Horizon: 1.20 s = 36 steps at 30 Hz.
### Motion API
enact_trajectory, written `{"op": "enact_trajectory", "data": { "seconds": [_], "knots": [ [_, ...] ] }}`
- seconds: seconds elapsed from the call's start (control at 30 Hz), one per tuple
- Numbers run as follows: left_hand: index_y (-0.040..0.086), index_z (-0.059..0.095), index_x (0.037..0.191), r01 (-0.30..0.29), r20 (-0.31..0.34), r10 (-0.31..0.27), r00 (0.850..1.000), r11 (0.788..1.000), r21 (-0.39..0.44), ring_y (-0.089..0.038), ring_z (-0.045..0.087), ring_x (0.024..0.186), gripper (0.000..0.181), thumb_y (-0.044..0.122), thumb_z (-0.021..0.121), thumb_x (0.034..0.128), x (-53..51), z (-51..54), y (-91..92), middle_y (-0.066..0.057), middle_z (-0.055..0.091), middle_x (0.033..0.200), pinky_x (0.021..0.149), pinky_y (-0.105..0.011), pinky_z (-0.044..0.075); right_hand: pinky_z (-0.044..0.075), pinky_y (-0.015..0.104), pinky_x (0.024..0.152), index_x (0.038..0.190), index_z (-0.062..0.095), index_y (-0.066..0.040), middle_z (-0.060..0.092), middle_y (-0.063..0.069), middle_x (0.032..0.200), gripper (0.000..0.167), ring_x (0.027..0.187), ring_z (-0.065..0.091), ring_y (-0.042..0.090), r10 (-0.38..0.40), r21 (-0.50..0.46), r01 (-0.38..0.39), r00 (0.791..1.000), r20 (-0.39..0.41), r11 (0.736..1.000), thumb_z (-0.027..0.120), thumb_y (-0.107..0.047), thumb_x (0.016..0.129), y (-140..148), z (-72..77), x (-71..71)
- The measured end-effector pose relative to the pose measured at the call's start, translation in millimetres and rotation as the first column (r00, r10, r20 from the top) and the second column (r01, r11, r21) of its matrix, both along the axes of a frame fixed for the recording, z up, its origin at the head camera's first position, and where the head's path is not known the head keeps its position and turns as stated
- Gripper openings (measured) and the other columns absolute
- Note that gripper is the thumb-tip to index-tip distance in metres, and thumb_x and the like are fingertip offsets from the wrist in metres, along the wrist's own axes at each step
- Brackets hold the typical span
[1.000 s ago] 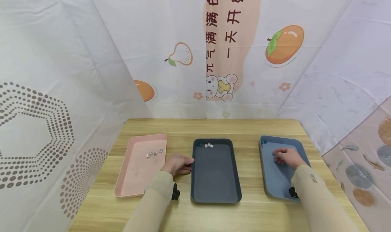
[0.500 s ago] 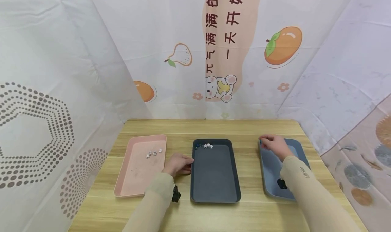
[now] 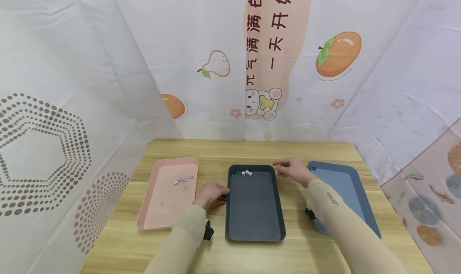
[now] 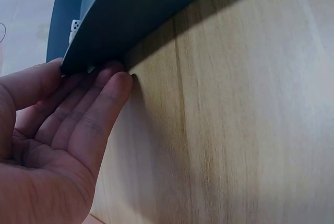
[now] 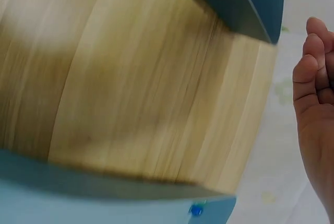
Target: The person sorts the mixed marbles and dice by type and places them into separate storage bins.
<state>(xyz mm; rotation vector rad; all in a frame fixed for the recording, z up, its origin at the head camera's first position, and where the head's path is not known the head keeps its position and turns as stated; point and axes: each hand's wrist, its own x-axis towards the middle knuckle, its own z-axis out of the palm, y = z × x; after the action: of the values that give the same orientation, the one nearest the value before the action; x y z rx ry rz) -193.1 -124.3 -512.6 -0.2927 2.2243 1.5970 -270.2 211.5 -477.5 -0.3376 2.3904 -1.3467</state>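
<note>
My left hand (image 3: 213, 192) pinches the left rim of the dark grey tray (image 3: 255, 210). In the left wrist view its thumb lies at the rim and its fingers (image 4: 112, 91) against the outer wall. Three white dice (image 3: 246, 172) and small dark blue marbles (image 3: 235, 172) sit at that tray's far end. My right hand (image 3: 293, 170) hovers by the tray's far right corner, fingers bent; whether something small is between its fingertips is hidden. Blue marbles (image 3: 312, 168) lie in the far left corner of the blue tray (image 3: 342, 186); one blue marble (image 5: 195, 209) shows in the right wrist view.
The pink tray (image 3: 165, 210) stands at the left with several white dice (image 3: 185, 179) in it. All three trays rest on a wooden table (image 3: 252, 258). A printed curtain (image 3: 216, 93) hangs behind the table's far edge.
My right hand has gone from inside the blue tray to its far left corner, then left to the dark grey tray's right side. The left hand keeps its hold on the rim.
</note>
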Motion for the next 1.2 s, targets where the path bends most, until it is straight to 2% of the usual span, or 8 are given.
{"op": "enact_trajectory", "data": {
  "seconds": [0.13,0.27,0.47,0.77,0.87,1.0,1.2],
  "knots": [
    [-0.006,0.077,0.107,-0.001,-0.006,0.001,1.0,1.0,-0.001,-0.016,0.071,0.075,0.02,0.009,0.069,0.0965,0.7,-0.7,-0.2,-0.012,0.076,0.089,0.076,-0.038,0.063,0.055,0.048,0.092,0.14,0.061,-0.004,0.072,0.019,0.103,0.039,0.101,0.067,0.035,0.037,0.015,-0.037,0.999,0.003,0.999,0.059,-0.021,0.105,-15.8,-1.0,-1.4],
    [-0.005,0.077,0.107,-0.008,-0.008,0.008,1.0,1.0,-0.008,-0.016,0.071,0.076,0.02,0.01,0.07,0.0962,1.1,0.3,0.7,-0.011,0.076,0.09,0.076,-0.038,0.063,0.055,0.049,0.093,0.14,0.061,-0.002,0.072,0.021,0.108,0.039,0.102,0.068,0.035,0.087,0.023,-0.087,0.996,-0.007,0.996,0.059,-0.019,0.105,-30.5,-0.4,-2.2],
    [-0.005,0.077,0.107,-0.026,-0.004,0.026,1.0,1.0,-0.005,-0.016,0.071,0.077,0.02,0.01,0.07,0.0965,2.3,1.4,1.6,-0.011,0.076,0.091,0.076,-0.037,0.063,0.055,0.051,0.091,0.14,0.062,-0.003,0.072,0.02,0.114,0.039,0.102,0.068,0.034,0.103,0.028,-0.103,0.995,-0.014,0.994,0.06,-0.018,0.104,-52.6,-5.6,-4.6],
    [-0.004,0.078,0.105,-0.042,0.001,0.042,0.999,0.999,-0.017,-0.016,0.071,0.078,0.019,0.011,0.07,0.0963,1.2,3.0,3.7,-0.011,0.077,0.09,0.075,-0.036,0.063,0.057,0.041,0.085,0.136,0.064,-0.001,0.073,0.01,0.097,0.037,0.093,0.07,0.022,0.129,0.057,-0.127,0.99,-0.05,0.99,0.063,-0.011,0.101,-84.5,-14.8,-2.1],
    [-0.004,0.078,0.104,-0.045,0.008,0.045,0.999,0.999,-0.014,-0.016,0.071,0.078,0.019,0.011,0.071,0.0959,1.3,4.4,4.1,-0.011,0.077,0.091,0.076,-0.037,0.063,0.057,0.04,0.087,0.139,0.062,-0.002,0.071,0.006,0.095,0.039,0.092,0.069,0.017,0.102,0.034,-0.101,0.994,-0.027,0.994,0.064,-0.011,0.101,-91.8,-17.6,-0.4],
    [-0.004,0.078,0.103,-0.047,0.009,0.047,0.999,0.999,-0.019,-0.016,0.07,0.077,0.018,0.01,0.07,0.0957,2.0,4.2,3.8,-0.011,0.077,0.089,0.074,-0.036,0.063,0.056,0.039,0.086,0.139,0.063,-0.005,0.071,0.009,0.094,0.04,0.091,0.068,0.018,0.05,-0.002,-0.05,0.999,-0.002,0.999,0.067,-0.013,0.1,-100.6,-23.8,1.4],
    [-0.004,0.078,0.101,-0.054,0.009,0.054,0.998,0.998,-0.018,-0.016,0.07,0.074,0.017,0.01,0.071,0.0955,1.8,2.4,3.0,-0.011,0.076,0.087,0.071,-0.034,0.062,0.053,0.034,0.076,0.136,0.066,-0.007,0.072,0.006,0.089,0.04,0.081,0.065,0.018,-0.027,0.006,0.027,1.0,0.001,1.0,0.07,-0.016,0.097,-111.5,-37.1,4.7]
  ]
}}
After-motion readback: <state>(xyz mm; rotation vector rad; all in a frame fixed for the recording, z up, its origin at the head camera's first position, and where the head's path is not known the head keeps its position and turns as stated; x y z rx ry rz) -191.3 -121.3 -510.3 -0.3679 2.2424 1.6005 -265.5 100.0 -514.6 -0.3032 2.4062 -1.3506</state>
